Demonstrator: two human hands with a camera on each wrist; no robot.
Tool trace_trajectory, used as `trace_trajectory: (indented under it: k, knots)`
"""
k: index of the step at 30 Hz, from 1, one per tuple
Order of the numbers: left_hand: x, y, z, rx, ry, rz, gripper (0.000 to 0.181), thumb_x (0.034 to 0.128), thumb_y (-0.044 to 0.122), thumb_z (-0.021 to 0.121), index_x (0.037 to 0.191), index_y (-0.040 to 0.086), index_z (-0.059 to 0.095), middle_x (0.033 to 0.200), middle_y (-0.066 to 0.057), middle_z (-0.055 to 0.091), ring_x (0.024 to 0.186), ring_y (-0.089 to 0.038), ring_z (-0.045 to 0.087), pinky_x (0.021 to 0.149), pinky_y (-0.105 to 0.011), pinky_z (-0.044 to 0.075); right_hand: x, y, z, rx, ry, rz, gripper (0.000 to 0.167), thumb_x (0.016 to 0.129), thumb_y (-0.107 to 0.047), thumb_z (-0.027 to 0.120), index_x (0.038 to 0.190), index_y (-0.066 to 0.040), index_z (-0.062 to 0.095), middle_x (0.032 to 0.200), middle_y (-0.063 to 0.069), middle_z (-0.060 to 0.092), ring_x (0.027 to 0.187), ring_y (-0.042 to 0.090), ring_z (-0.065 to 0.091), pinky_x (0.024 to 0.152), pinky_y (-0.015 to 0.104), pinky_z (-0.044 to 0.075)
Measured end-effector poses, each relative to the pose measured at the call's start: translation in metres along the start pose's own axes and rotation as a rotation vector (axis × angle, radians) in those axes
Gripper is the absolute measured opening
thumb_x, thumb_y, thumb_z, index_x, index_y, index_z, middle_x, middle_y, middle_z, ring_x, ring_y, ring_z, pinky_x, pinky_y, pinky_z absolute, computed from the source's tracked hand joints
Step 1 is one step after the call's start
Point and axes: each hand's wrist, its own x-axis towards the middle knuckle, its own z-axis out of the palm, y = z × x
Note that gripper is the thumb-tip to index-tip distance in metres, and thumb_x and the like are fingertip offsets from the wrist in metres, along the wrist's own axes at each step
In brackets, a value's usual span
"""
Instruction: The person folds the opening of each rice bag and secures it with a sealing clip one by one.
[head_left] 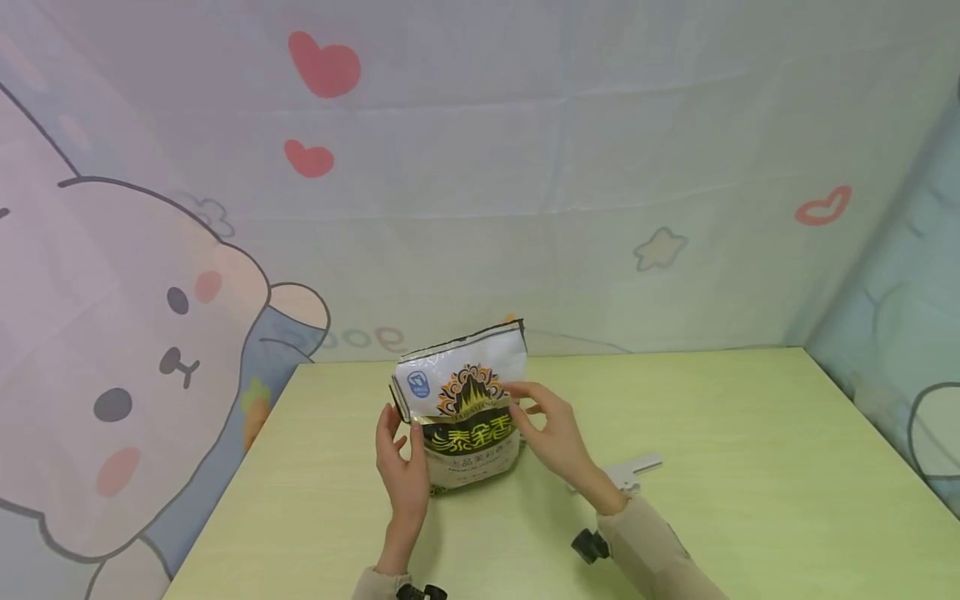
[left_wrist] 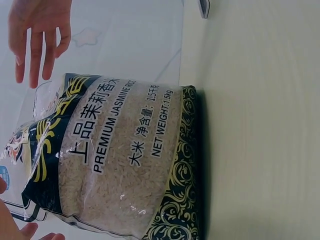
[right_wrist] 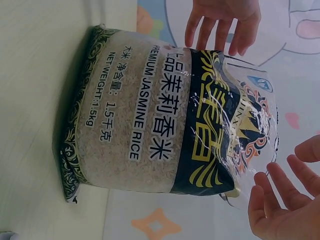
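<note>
A bag of jasmine rice (head_left: 474, 462) stands upright on the table, its white top creased and tilted. Green and gold bands and a clear window full of grains show in the right wrist view. At the bag's left edge is my left hand (head_left: 405, 477), thumb toward the front, fingers fairly straight. My right hand (head_left: 557, 435) is by the upper right edge with loosely bent fingers. In the left wrist view, the right hand (left_wrist: 41, 25) has its fingers extended near the bag's side. Whether either hand touches the bag is hard to tell.
On the pale green table (head_left: 750, 467), a light grey object with a straight arm (head_left: 637, 468) lies partly behind my right wrist. A cartoon-printed cloth (head_left: 480, 167) hangs behind the table. Black wrist cameras (head_left: 590, 546) sit at both cuffs.
</note>
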Motion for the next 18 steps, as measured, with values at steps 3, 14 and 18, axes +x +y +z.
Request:
trace_trajectory:
  k: [3,14,18]
  knots:
    - [0.002,0.013,-0.002,-0.002,-0.005,-0.004,0.041,0.0889,-0.001,0.048,0.127,-0.012,0.036,0.126,-0.028,0.045,0.115,-0.039,0.045,0.083,-0.042,0.039,0.002,-0.001,0.001,0.007,-0.009,0.001,0.03,0.086,-0.003,0.055,0.115,-0.006,0.056,0.117,0.009,0.059,0.103,0.024,0.054,0.079,0.037,0.049]
    - [0.003,0.031,-0.003,-0.003,-0.028,-0.005,0.036,0.0883,-0.003,0.047,0.122,-0.015,0.041,0.122,-0.03,0.048,0.114,-0.041,0.046,0.083,-0.043,0.041,0.014,-0.009,0.007,0.026,-0.044,-0.056,0.032,0.083,0.0,0.055,0.115,-0.002,0.055,0.122,0.014,0.055,0.091,0.027,0.059,0.078,0.039,0.05]
    - [0.002,0.028,-0.003,0.001,-0.029,-0.004,0.035,0.0885,-0.003,0.047,0.121,-0.014,0.042,0.12,-0.029,0.05,0.112,-0.04,0.048,0.081,-0.041,0.042,0.018,-0.01,0.011,0.033,-0.049,-0.086,0.031,0.083,0.001,0.055,0.114,0.001,0.054,0.121,0.016,0.055,0.098,0.031,0.056,0.077,0.034,0.051]
